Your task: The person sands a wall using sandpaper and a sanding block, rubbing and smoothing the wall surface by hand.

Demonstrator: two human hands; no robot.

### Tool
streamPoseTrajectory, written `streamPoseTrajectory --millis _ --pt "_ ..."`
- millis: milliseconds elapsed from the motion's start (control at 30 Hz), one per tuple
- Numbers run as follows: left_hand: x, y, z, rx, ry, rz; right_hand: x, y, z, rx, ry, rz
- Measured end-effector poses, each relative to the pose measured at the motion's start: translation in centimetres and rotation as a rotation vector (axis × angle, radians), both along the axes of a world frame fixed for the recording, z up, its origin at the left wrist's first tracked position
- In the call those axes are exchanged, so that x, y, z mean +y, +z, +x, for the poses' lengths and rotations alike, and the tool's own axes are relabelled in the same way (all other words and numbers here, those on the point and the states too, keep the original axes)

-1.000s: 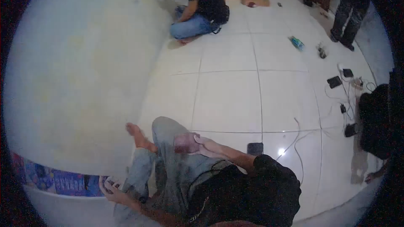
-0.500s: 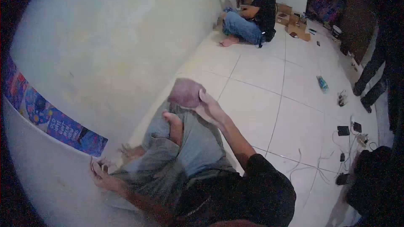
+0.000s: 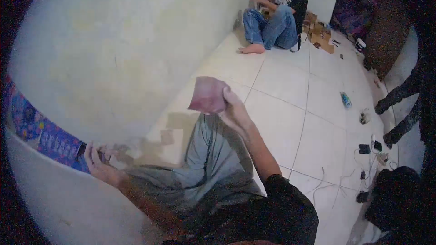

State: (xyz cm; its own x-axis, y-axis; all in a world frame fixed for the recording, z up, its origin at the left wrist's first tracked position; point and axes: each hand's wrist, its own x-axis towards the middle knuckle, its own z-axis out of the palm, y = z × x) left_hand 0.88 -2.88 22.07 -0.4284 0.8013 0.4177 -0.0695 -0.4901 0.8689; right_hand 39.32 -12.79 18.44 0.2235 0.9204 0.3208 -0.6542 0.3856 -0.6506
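In front of me, my right hand (image 3: pixel 235 109) grips a flat, maroon folded cloth-like piece (image 3: pixel 208 95) by its right side, thumb on the near face. It is held up above my bent grey-trousered leg (image 3: pixel 213 145). My left hand (image 3: pixel 102 165) is at the lower left with its fingers apart. Its fingertips meet the dark right end of a blue printed strip (image 3: pixel 56 144) with lettering along the wall. Whether they touch or only overlap the strip, I cannot tell.
A person (image 3: pixel 281 18) in jeans sits by the wall at the back, near cardboard pieces (image 3: pixel 321 38). A blue-green packet (image 3: pixel 346 100), black adapters (image 3: pixel 364 149) and loose cables lie on the tiles at right. Another person's dark-clothed legs (image 3: pixel 402 97) are beyond.
My right hand has raised the maroon piece slightly and turned it more upright. My left hand has moved up and left to the strip's end. The seated person's knees are now raised.
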Motion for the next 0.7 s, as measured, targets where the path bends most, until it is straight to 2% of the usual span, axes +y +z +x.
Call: streamPoseTrajectory --millis 67,133,167,233,300,333,367,467,533,567,633,700 --pt "4.4 -3.6 0.3 0.066 -0.006 -0.098 2.7 -4.3 -1.6 0.010 -0.040 -0.100" --pt "8.2 -8.6 1.0 0.020 -0.134 -0.087 6.9 -8.8 -3.5 0.022 -0.010 -0.283" --pt "10.8 -12.9 0.0 -0.240 -0.337 -0.172 8.7 -10.3 -5.1 0.041 -0.004 -0.359" --pt "13.4 -16.5 -0.2 -0.518 -0.529 -0.249 13.8 -11.9 -8.9 0.061 -0.020 -0.409" --pt "12.0 -19.4 0.2 0.293 -0.353 -0.345 17.0 -13.9 -11.8 0.036 0.090 -0.438" --pt "11.8 -21.2 0.3 0.230 -0.298 -0.414 17.2 -14.6 -12.2 0.033 0.138 -0.488" --pt "11.6 -23.1 -0.3 0.170 -0.204 -0.489 17.1 -12.4 -12.9 0.031 0.110 -0.490" --pt "10.2 -23.2 -0.1 -0.094 -0.229 -0.485 19.8 -11.5 -15.8 -0.065 -0.203 -0.512" --pt "10.3 -22.5 0.7 0.053 -0.092 -0.510 23.0 -13.2 -16.2 -0.273 -0.490 -0.560" --pt "9.9 -21.9 0.5 0.087 -0.109 -0.508 24.8 -14.1 -16.5 -0.300 -0.594 -0.644" --pt "9.5 -20.3 1.2 -0.004 -0.060 -0.518 27.3 -16.7 -17.1 -0.344 -0.663 -0.736" --pt "8.4 -18.9 1.8 -0.081 -0.053 -0.497 27.9 -18.9 -17.8 -0.432 -0.698 -0.672"
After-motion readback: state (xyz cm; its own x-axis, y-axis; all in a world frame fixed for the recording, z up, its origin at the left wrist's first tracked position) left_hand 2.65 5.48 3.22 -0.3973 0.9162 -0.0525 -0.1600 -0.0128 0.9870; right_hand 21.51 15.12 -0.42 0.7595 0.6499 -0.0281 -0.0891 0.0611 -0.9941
